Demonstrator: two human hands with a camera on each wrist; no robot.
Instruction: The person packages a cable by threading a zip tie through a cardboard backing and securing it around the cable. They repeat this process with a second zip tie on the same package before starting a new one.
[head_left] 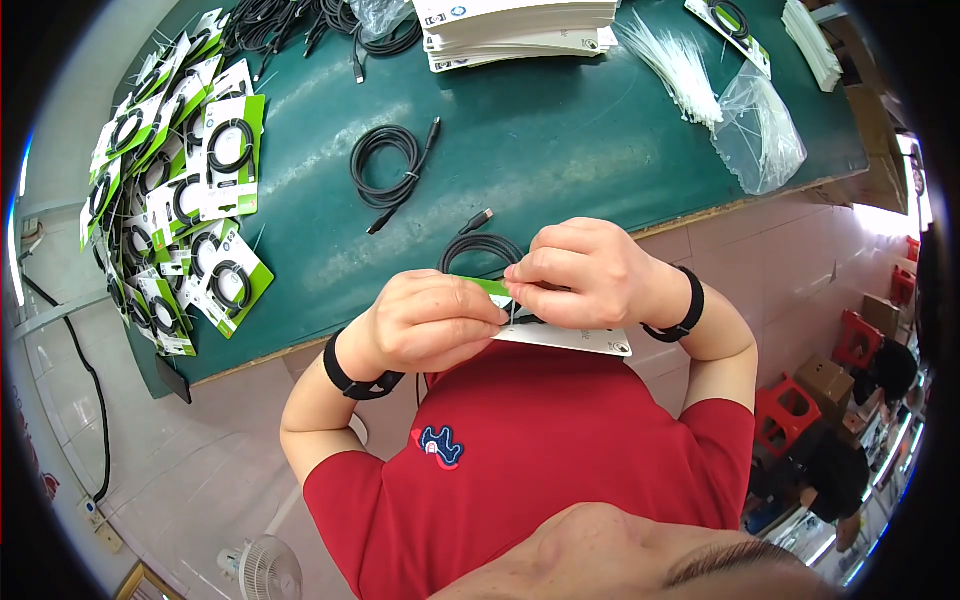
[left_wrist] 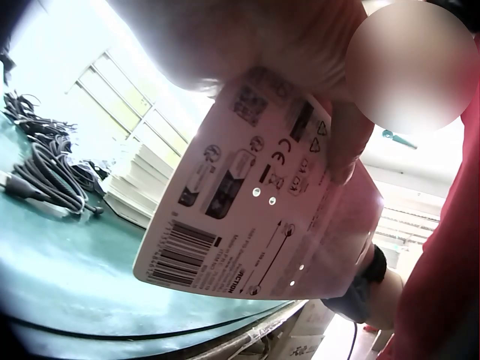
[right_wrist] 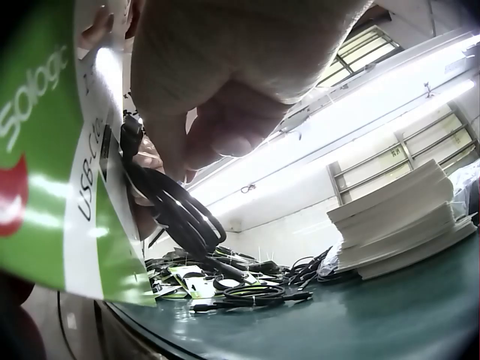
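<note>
Over the green table's (head_left: 560, 130) near edge, the backing card (head_left: 575, 338) was held up at chest height, its printed back (left_wrist: 247, 195) facing down, so the coiled cable (head_left: 480, 248) sat against its face. Left hand (head_left: 425, 325) gripped the card; right hand (head_left: 585, 272) pinched at the fastening point, what exactly, too small to tell.

A shiny paper card (left_wrist: 255, 202) is being held against a smooth black rubbery cable (right_wrist: 176, 214). The green table top (head_left: 560, 140) is looking smooth and a bit shiny. Thin white plastic ties (head_left: 675, 65) are lying by a clear plastic bag (head_left: 760, 125).
</note>
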